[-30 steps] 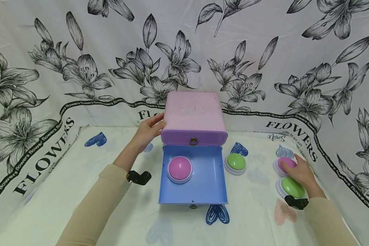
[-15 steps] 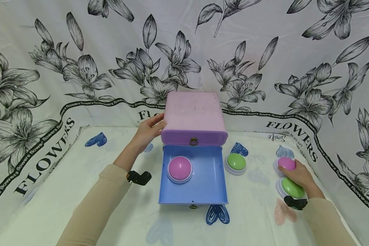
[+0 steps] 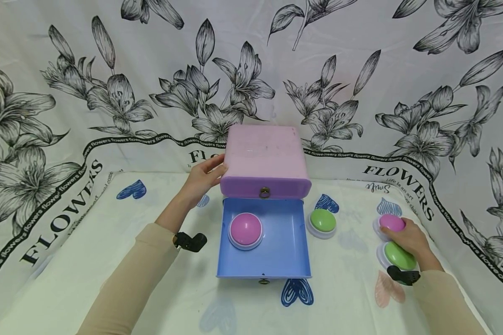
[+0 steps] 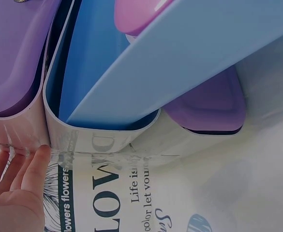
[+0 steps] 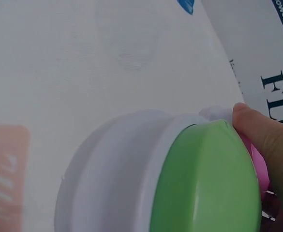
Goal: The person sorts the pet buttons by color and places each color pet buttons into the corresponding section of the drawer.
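My left hand [image 3: 201, 180] rests its fairly straight fingers against the left side of a pink drawer cabinet [image 3: 266, 150]. Below the purple top drawer [image 3: 239, 188], a blue drawer [image 3: 282, 253] is pulled out with a pink-domed push button [image 3: 245, 228] in its left half. At the far right, my right hand [image 3: 411, 239] grips another pink-domed push button [image 3: 392, 222] on a white base, thumb on its near-left side. Its far fingers are mostly hidden. A large green-domed push button [image 5: 206, 183] stands just nearer, under the right wrist.
A smaller green-domed push button [image 3: 322, 220] stands right beside the drawer. In the left wrist view, a lower purple drawer [image 4: 214, 104] shows under the blue one. A white cloth with heart prints [image 3: 172, 298] covers the table; a floral curtain [image 3: 343, 28] hangs behind.
My right hand's fingers have come down from above the pink button to around its far side, with the thumb at its near-left edge. The left hand has stayed put.
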The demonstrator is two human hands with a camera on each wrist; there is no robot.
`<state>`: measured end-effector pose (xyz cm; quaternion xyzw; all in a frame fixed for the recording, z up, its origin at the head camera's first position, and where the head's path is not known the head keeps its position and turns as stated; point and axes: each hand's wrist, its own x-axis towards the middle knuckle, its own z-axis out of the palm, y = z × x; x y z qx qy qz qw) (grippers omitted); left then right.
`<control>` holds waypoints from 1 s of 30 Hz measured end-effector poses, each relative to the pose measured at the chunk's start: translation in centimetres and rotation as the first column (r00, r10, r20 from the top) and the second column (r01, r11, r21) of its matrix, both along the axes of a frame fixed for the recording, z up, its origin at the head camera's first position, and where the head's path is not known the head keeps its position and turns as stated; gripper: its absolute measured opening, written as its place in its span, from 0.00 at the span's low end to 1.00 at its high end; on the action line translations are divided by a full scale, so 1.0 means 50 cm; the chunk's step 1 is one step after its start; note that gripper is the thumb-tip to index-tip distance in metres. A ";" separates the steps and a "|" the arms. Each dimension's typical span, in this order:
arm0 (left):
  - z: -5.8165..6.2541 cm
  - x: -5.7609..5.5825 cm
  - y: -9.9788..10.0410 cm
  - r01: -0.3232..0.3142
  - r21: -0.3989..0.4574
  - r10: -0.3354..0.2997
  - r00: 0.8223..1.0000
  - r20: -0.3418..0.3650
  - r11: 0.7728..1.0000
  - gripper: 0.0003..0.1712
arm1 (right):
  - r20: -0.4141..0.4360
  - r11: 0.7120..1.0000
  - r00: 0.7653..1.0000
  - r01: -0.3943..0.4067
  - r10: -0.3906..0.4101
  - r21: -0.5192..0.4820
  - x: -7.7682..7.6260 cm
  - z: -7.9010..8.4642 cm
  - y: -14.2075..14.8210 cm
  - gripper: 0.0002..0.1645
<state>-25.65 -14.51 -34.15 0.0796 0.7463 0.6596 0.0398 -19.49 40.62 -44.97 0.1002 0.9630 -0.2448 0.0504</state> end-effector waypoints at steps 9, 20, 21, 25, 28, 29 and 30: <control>-0.002 -0.003 -0.001 -0.006 -0.013 0.006 1.000 0.002 1.000 0.33 | -0.110 1.000 0.993 -0.029 0.030 0.011 -0.010 0.009 -0.011 0.54; 0.001 0.001 0.002 -0.015 -0.009 0.015 1.000 0.009 1.000 0.33 | -0.231 0.994 0.966 -0.109 0.113 0.029 -0.027 0.056 -0.061 0.49; 0.001 0.001 0.002 -0.015 -0.007 0.015 1.000 0.010 1.000 0.33 | -0.240 0.993 0.964 -0.114 0.119 0.033 -0.028 0.060 -0.066 0.49; 0.001 0.001 0.002 -0.015 -0.007 0.015 1.000 0.011 1.000 0.33 | -0.263 0.991 0.955 -0.131 0.136 0.039 -0.031 0.077 -0.086 0.49; 0.001 0.001 0.002 -0.015 -0.009 0.015 1.000 0.010 1.000 0.33 | -0.268 0.989 0.952 -0.145 0.150 0.038 -0.030 0.092 -0.103 0.50; 0.002 0.001 0.002 -0.014 -0.009 0.015 1.000 0.010 1.000 0.33 | -0.269 0.988 0.950 -0.150 0.156 0.043 -0.029 0.097 -0.109 0.50; 0.002 0.001 0.001 -0.014 -0.009 0.014 1.000 0.008 1.000 0.33 | -0.269 0.986 0.949 -0.159 0.164 0.041 -0.028 0.103 -0.115 0.50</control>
